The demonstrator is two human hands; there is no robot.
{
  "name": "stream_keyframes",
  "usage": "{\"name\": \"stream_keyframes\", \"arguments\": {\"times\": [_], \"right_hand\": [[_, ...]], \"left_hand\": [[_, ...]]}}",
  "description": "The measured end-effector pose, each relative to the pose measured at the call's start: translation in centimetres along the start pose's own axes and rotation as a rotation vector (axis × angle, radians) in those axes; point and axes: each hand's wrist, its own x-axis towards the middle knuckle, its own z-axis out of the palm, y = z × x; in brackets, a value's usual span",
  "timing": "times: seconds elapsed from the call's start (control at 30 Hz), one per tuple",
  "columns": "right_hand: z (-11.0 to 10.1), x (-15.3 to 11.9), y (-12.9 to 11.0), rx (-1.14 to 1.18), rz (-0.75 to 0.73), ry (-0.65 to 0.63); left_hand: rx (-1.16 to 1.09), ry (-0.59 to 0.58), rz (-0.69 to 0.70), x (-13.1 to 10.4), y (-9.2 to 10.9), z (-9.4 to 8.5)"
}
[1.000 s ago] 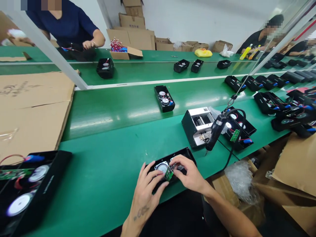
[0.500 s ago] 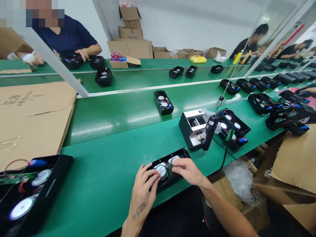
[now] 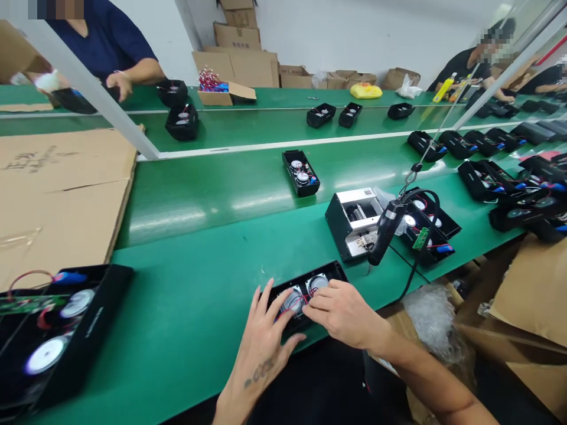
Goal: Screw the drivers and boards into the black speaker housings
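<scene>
Right in front of me lies an open black speaker housing (image 3: 340, 271), set at a slant on the green bench. Two round silver speakers (image 3: 317, 284) sit inside it, with thin red wires (image 3: 296, 302) running across them. My left hand (image 3: 264, 337) rests over the near left part of the housing, fingers spread, its fingertips by the left speaker. Between the two speakers, my right hand (image 3: 344, 314) has its fingers pinched together at the wires. What is inside that pinch is hidden by the fingers. The circuit board is not visible now.
An electric screwdriver (image 3: 386, 231) hangs on a cable beside a black-and-silver machine (image 3: 354, 221). A larger-looking open housing (image 3: 95, 330) stands at the near left, by flat cardboard (image 3: 66, 195). Another housing (image 3: 301, 173) sits on the belt. Co-workers are across the line.
The green circuit board in my right hand has gone out of sight, and that hand has moved in between the speakers. My left hand's fingers have spread from a pinch.
</scene>
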Motion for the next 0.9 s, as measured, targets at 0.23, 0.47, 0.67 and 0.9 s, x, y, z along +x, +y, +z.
{"name": "stream_keyframes", "arguments": {"times": [0.23, 0.47, 0.67, 0.9], "right_hand": [[1.9, 0.6, -0.1, 0.089, 0.046, -0.275], [2.1, 0.1, 1.1, 0.263, 0.023, -0.268], [3.6, -0.7, 1.3, 0.336, 0.006, -0.16], [3.0, -0.2, 1.3, 0.42, 0.042, -0.167]], "left_hand": [[0.013, 0.019, 0.024, -0.4, -0.6, 1.4], [-0.008, -0.049, 0.056, 0.1, -0.7, 1.0], [0.016, -0.043, 0.117, -0.1, -1.1, 1.2], [-0.019, -0.004, 0.144, -0.1, -1.9, 1.8]]}}
